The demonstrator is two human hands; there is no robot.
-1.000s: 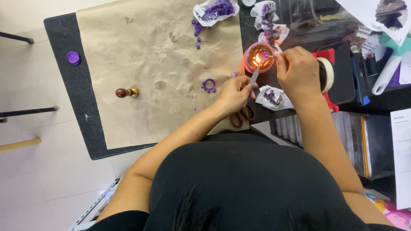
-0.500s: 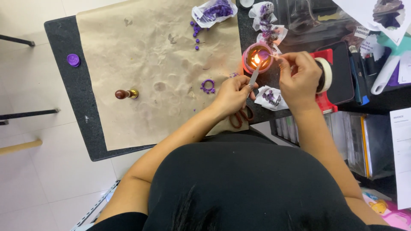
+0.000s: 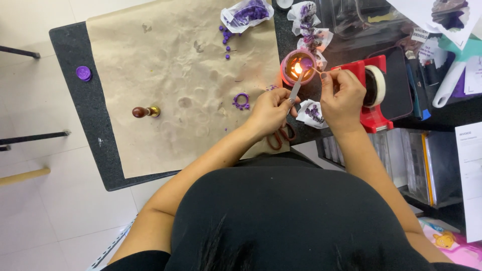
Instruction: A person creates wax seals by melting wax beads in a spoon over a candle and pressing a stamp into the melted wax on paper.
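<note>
My left hand (image 3: 270, 109) grips the handle of a small metal spoon (image 3: 297, 83). Its bowl, filled with purple wax, sits over the flame of a lit candle in a pink holder (image 3: 296, 65). My right hand (image 3: 341, 98) pinches a thin stick (image 3: 317, 71) whose tip reaches the spoon's bowl. A purple wax ring (image 3: 241, 100) lies on the brown paper (image 3: 175, 75) just left of my left hand. A wooden-handled brass stamp (image 3: 145, 111) lies further left on the paper.
A red tape dispenser (image 3: 374, 93) stands right of my right hand. Clear bags of purple beads (image 3: 246, 12) and loose beads (image 3: 226, 37) lie at the top. Red-handled scissors (image 3: 281, 136) lie under my left wrist. A purple disc (image 3: 83, 73) sits on the dark table (image 3: 100, 145).
Both hands stay at the candle with only small shifts; the spoon remains over the flame and the stick still touches its bowl.
</note>
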